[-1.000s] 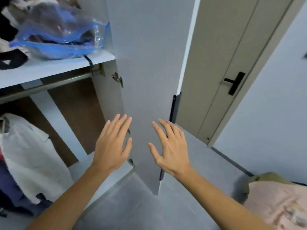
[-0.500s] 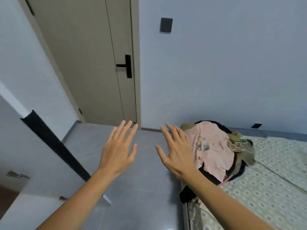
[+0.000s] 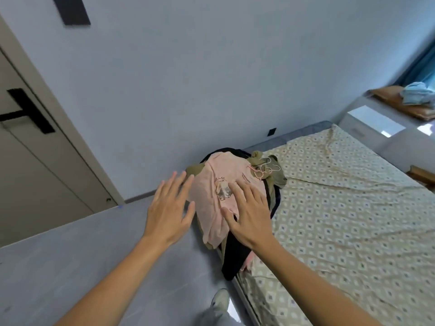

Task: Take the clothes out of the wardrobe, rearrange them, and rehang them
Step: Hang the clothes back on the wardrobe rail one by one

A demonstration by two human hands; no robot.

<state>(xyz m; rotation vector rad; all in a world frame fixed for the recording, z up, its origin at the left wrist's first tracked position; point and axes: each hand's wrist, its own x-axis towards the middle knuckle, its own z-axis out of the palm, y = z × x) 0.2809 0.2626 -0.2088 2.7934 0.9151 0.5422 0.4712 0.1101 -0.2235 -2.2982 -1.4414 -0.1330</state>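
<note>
At far left I see a beige door (image 3: 35, 165) with a black handle (image 3: 28, 111). My left hand (image 3: 168, 211) hovers with fingers spread, holding nothing. My right hand (image 3: 247, 212), also released, reaches over the pink shirt (image 3: 211, 196) topping the clothes heap with hangers (image 3: 264, 170) on the patterned bed (image 3: 341, 220) corner.

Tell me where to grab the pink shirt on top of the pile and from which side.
Grip the pink shirt at its far end, beside the hangers, coming from above with the right hand. It lies spread on top of the pile, and its near end droops over the bed edge.
</note>
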